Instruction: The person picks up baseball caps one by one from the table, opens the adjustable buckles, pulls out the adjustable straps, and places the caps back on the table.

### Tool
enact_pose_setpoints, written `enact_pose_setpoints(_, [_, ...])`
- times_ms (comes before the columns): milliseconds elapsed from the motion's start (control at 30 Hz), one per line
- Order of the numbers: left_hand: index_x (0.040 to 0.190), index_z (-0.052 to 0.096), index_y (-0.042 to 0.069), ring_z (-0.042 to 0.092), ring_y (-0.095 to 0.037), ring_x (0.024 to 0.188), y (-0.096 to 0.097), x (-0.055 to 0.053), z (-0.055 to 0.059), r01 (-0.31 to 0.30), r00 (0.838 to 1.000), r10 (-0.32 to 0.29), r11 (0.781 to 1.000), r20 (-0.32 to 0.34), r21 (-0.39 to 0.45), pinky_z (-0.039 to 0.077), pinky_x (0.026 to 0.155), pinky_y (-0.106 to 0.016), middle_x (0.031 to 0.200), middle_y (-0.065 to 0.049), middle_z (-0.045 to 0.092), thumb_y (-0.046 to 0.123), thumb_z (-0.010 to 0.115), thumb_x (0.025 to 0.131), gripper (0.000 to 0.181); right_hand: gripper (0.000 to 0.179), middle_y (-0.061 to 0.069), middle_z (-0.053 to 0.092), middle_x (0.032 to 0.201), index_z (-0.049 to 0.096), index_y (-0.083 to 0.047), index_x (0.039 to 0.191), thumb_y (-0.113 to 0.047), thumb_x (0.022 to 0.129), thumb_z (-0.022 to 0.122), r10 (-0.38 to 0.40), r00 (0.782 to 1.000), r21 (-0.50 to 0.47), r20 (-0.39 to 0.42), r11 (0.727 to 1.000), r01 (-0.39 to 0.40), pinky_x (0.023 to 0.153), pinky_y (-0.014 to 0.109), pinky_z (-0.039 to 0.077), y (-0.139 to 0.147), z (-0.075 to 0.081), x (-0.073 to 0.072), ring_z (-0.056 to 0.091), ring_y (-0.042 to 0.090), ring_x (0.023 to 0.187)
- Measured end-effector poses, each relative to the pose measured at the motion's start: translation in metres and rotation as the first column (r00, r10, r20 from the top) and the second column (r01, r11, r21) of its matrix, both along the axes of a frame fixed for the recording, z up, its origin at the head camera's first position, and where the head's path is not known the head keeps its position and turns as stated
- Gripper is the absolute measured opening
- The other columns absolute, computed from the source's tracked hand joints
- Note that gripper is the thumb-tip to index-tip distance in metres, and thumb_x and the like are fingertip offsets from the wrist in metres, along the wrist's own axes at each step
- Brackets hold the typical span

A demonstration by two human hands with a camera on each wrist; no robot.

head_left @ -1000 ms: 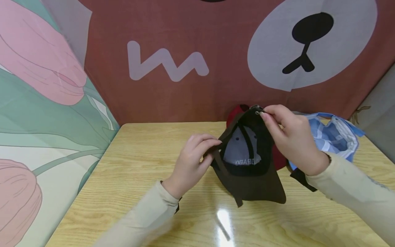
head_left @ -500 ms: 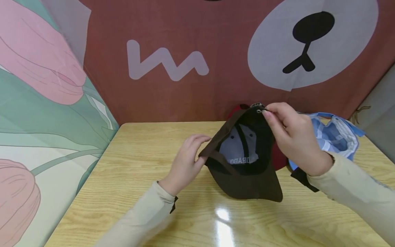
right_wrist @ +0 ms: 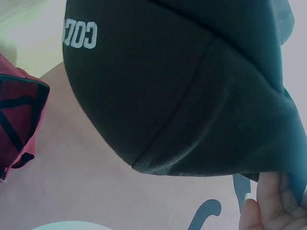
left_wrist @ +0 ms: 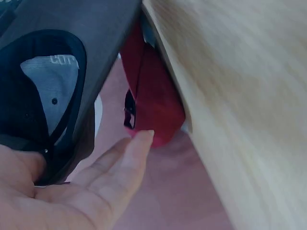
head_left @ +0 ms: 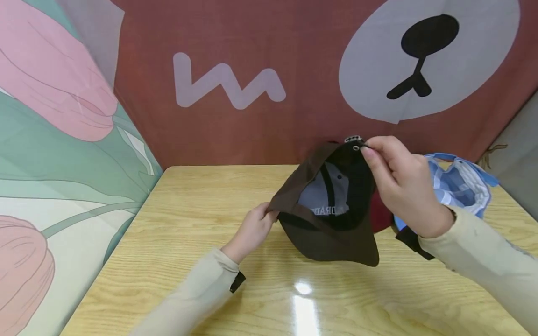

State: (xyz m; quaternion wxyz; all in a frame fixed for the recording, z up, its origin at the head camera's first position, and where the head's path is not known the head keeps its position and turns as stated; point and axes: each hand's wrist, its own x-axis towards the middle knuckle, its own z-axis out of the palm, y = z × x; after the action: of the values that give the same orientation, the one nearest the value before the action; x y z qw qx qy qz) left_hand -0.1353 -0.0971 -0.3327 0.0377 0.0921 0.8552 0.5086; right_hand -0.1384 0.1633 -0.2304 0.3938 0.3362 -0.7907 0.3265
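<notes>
A dark brown baseball cap [head_left: 336, 245] is held up over the table, its lined inside facing me and its brim pointing down. Pale lettering appears reversed inside, and the outside lettering is visible in the right wrist view. My right hand [head_left: 405, 191] pinches the rear edge beside a small metal eyelet. At the cap's left edge, my left hand [head_left: 252, 231] holds the rim, thumb on the inner side and fingers behind. In the left wrist view, the fingers of that hand [left_wrist: 91, 199] stretch out past the brown cap [left_wrist: 100, 24].
Behind the brown cap sits a red cap [head_left: 380, 212], mostly hidden in the head view. A blue checked cap [head_left: 454, 186] lies at the right. A printed brown cloth [head_left: 252, 135] backs the wooden table [head_left: 189, 196].
My left hand let the narrow strap hang loose, slid left and down, and now holds the cap's left rim. The cap has spread leftward and its brim has risen slightly.
</notes>
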Motion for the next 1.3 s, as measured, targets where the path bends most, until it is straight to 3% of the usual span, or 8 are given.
enact_pose_setpoints(67, [0.119, 0.06, -0.009, 0.063, -0.03, 0.085, 0.001, 0.0, -0.005, 0.0, 0.999, -0.004, 0.996, 0.044, 0.09, 0.052, 0.075, -0.041, 0.102, -0.022, 0.064, 0.01, 0.036, 0.103, 0.035, 0.051, 0.007, 0.047, 0.068, 0.059, 0.01, 0.098, -0.038, 0.103, 0.043, 0.005, 1.0, 0.003, 0.005, 1.0, -0.005, 0.053, 0.018, 0.033, -0.001, 0.0, 0.0, 0.034, 0.002, 0.053])
enact_pose_setpoints(100, [0.121, 0.058, -0.011, 0.064, -0.033, 0.091, 0.002, 0.0, -0.006, -0.001, 0.998, -0.009, 0.989, 0.064, 0.147, 0.053, 0.078, -0.044, 0.109, -0.025, 0.063, 0.009, 0.033, 0.103, 0.036, 0.052, 0.007, 0.047, 0.069, 0.058, 0.009, 0.097, -0.04, 0.102, 0.042, 0.006, 1.0, 0.002, 0.007, 1.0, -0.006, 0.053, 0.019, 0.033, -0.001, -0.001, 0.0, 0.034, 0.003, 0.053])
enact_pose_setpoints(200, [0.129, 0.051, -0.013, 0.064, -0.035, 0.096, 0.001, 0.001, -0.009, 0.01, 0.991, -0.052, 0.945, 0.12, 0.326, 0.053, 0.082, -0.049, 0.114, -0.028, 0.061, 0.009, 0.028, 0.104, 0.041, 0.051, 0.008, 0.048, 0.07, 0.058, 0.01, 0.098, -0.038, 0.103, 0.042, 0.007, 1.0, 0.002, 0.01, 1.0, -0.007, 0.054, 0.019, 0.033, -0.001, -0.003, -0.001, 0.035, 0.004, 0.055])
enact_pose_setpoints(333, [0.13, 0.053, -0.007, 0.067, -0.027, 0.091, -0.001, 0.001, -0.007, -0.034, 0.979, -0.06, 0.893, 0.194, 0.449, 0.054, 0.082, -0.045, 0.108, -0.023, 0.065, 0.016, 0.028, 0.105, 0.042, 0.04, 0.007, 0.047, 0.07, 0.058, 0.01, 0.099, -0.029, 0.104, 0.046, 0.008, 1.0, -0.011, -0.004, 1.0, -0.008, 0.053, 0.019, 0.033, -0.001, -0.006, -0.002, 0.034, 0.006, 0.052])
enact_pose_setpoints(500, [0.122, 0.058, -0.006, 0.068, -0.019, 0.079, -0.001, 0.003, -0.003, -0.122, 0.968, -0.013, 0.852, 0.252, 0.51, 0.056, 0.073, -0.039, 0.093, -0.015, 0.071, 0.017, 0.031, 0.105, 0.039, 0.033, 0.01, 0.052, 0.075, 0.058, 0.009, 0.1, -0.023, 0.103, 0.049, 0.013, 1.0, -0.023, -0.01, 1.0, -0.013, 0.055, 0.018, 0.036, 0.0, -0.008, -0.002, 0.037, 0.008, 0.053])
enact_pose_setpoints(967, [0.1, 0.062, 0.002, 0.067, -0.017, 0.072, 0.0, 0.007, 0.004, -0.171, 0.975, 0.019, 0.707, 0.223, 0.687, 0.055, 0.06, -0.034, 0.074, -0.006, 0.068, 0.012, 0.031, 0.104, 0.033, 0.051, 0.01, 0.057, 0.078, 0.059, 0.007, 0.1, -0.04, 0.103, 0.042, 0.022, 0.997, 0.042, -0.068, 0.999, -0.019, 0.053, 0.022, 0.037, 0.006, -0.019, -0.006, 0.039, 0.01, 0.05])
enact_pose_setpoints(1200, [0.087, 0.062, 0.009, 0.065, -0.017, 0.067, 0.0, 0.012, 0.009, -0.161, 0.98, 0.025, 0.678, 0.196, 0.717, 0.056, 0.061, -0.035, 0.064, -0.004, 0.063, 0.011, 0.032, 0.105, 0.035, 0.049, 0.013, 0.066, 0.089, 0.062, 0.007, 0.105, -0.04, 0.102, 0.047, 0.024, 0.999, 0.052, 0.02, 0.998, -0.025, 0.063, 0.015, 0.039, 0.011, -0.025, -0.003, 0.05, 0.005, 0.067])
enact_pose_setpoints(1300, [0.079, 0.058, 0.011, 0.061, -0.015, 0.063, 0.001, 0.013, 0.011, -0.171, 0.981, 0.047, 0.673, 0.188, 0.72, 0.055, 0.06, -0.034, 0.061, -0.002, 0.057, 0.01, 0.033, 0.104, 0.036, 0.026, 0.016, 0.067, 0.096, 0.062, 0.007, 0.105, -0.018, 0.098, 0.059, 0.023, 0.998, 0.058, 0.062, 0.998, -0.027, 0.073, 0.012, 0.04, 0.013, -0.029, -0.002, 0.055, 0.01, 0.079])
